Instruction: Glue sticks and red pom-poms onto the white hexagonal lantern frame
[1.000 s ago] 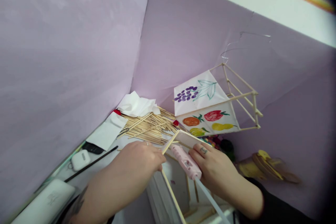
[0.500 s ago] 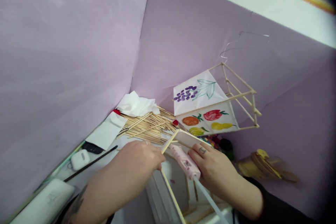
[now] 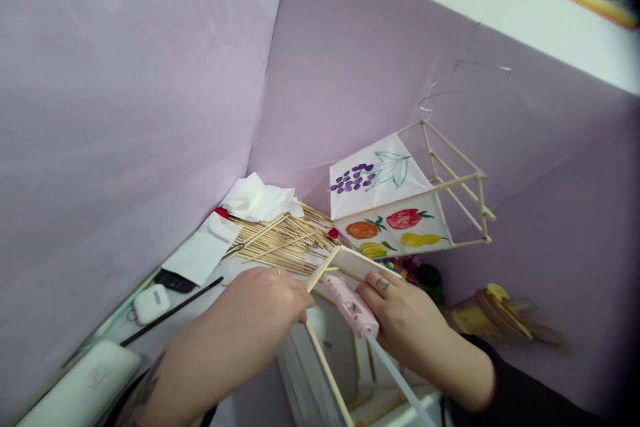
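In the head view, my right hand (image 3: 400, 313) is wrapped round a pink hot glue gun (image 3: 353, 307). A long whitish glue stick (image 3: 397, 373) sticks out of the gun's back end. Its tip lies at the inner corner of a frame made of wooden sticks (image 3: 320, 340) with pale paper sides. My left hand (image 3: 275, 297) pinches the left edge of that frame near the corner; the fingertips are partly hidden. Behind the frame lies a pile of thin wooden sticks (image 3: 280, 240).
A stick lantern with painted fruit panels (image 3: 370, 177) stands at the back right, a wire (image 3: 425, 103) above it. On the left are white tissue (image 3: 260, 197), a white earphone case (image 3: 151, 304), a dark rod (image 3: 175, 310) and a white box (image 3: 87, 383). Purple walls meet behind.
Almost nothing differs. My right hand and the glue gun have shifted very slightly left; my left hand keeps its place on the frame.
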Tool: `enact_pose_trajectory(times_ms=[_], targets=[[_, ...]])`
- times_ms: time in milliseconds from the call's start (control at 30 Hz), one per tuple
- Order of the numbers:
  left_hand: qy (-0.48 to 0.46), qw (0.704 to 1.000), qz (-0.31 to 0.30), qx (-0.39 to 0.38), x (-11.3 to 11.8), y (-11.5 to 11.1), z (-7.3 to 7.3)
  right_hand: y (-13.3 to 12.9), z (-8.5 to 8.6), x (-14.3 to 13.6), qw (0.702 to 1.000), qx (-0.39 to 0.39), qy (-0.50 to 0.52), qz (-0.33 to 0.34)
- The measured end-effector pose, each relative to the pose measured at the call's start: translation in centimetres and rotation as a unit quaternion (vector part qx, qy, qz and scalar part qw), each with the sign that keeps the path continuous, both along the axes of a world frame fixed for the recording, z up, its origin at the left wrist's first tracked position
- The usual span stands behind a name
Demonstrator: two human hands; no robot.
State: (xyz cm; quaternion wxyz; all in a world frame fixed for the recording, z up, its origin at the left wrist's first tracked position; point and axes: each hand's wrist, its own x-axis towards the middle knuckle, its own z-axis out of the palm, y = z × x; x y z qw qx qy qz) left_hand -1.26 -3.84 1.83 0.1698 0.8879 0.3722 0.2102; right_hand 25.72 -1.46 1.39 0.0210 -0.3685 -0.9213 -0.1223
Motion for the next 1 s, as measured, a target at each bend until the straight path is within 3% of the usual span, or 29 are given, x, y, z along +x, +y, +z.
enact_pose_trajectory(times_ms=[833,1000], targets=[[0.027,0.999,0.020,-0.035,0.04,0.03,-0.11,0.06,0.13,-0.01,0.999,0.030,0.017,0.003],[0.016,0.999,0.022,-0.039,-0.04,-0.05,-0.24,-0.03,0.41,0.64,0.999,0.007,-0.005,-0.046]])
